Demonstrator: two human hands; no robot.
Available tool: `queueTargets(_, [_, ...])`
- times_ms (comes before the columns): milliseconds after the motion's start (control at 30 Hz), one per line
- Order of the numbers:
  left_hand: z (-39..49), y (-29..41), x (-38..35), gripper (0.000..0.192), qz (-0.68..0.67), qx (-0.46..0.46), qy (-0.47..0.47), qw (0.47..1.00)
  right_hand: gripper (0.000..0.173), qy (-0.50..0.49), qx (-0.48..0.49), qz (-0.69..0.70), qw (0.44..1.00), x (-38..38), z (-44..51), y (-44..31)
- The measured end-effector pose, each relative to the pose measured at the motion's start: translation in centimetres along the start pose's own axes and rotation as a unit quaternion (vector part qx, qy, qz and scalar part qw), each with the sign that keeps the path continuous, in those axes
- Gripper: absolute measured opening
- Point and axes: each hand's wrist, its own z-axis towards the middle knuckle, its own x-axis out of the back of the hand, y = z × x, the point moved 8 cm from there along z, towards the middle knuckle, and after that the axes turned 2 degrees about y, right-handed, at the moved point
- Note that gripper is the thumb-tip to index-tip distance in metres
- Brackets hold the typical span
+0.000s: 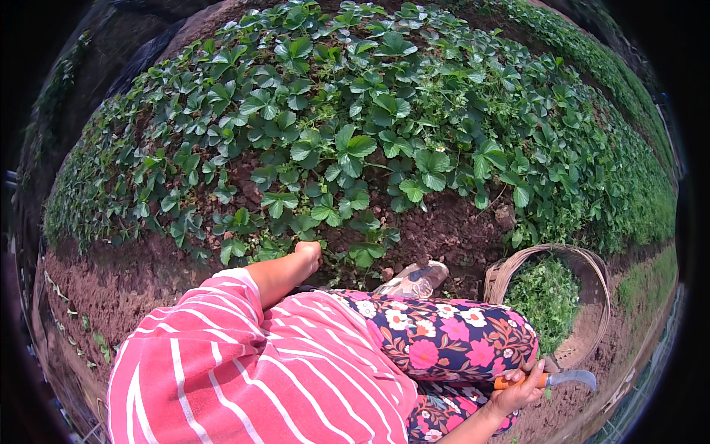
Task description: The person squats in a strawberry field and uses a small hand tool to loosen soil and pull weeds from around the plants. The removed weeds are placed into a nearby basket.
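Observation:
My right hand (518, 388), at the lower right beside my knee, grips the orange handle (521, 381) of a knife. Its curved, hooked steel blade (574, 378) points right, below the basket's rim. My left hand (309, 253) reaches in at the lower edge of the strawberry plants (349, 150). It looks curled, but its fingers are mostly hidden, so whether it holds anything does not show. Leaves and reddish soil surround it. A woven basket (596, 277) lies tipped beyond my knee, with cut green weeds (543, 297) inside.
Floral trousers (455, 338) cover my bent legs, and a shoe (415, 279) rests against the soil edge of the bed. Clods of bare soil (449, 227) show between plants. Smaller weeds (444, 102) grow among the leaves. Scattered plant pieces (101, 345) lie on the ground at left.

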Motion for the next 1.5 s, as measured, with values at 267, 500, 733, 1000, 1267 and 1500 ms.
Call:
queueTargets(267, [-2.9,2.1,3.7,0.024,0.379,-0.302,-0.005,0.874,0.011,-0.007,-0.012,-0.007,1.0,0.0,0.2,0.3])
queueTargets(500, [-6.8,0.6,5.0,0.016,0.654,-0.487,-0.23,0.532,0.009,-0.023,-0.01,-0.001,1.0,0.3,0.4,0.5])
queueTargets(733, [-4.8,2.5,6.7,0.023,0.643,-0.411,-0.019,0.646,0.009,-0.022,-0.011,0.011,1.0,0.2,0.3,0.5])
queueTargets(1000, [0.3,-1.3,2.1,0.021,0.941,-0.32,-0.061,0.095,0.011,-0.025,0.004,0.007,1.0,0.0,0.2,0.1])
queueTargets(1267, [-0.1,1.3,1.3,0.02,0.803,-0.432,-0.085,0.402,0.012,-0.034,-0.003,0.014,0.999,-0.1,0.3,0.3])
queueTargets(1500, [2.0,-0.6,1.4,0.022,0.793,-0.463,-0.17,0.359,0.015,-0.015,-0.008,-0.005,1.0,-0.2,0.2,0.1])
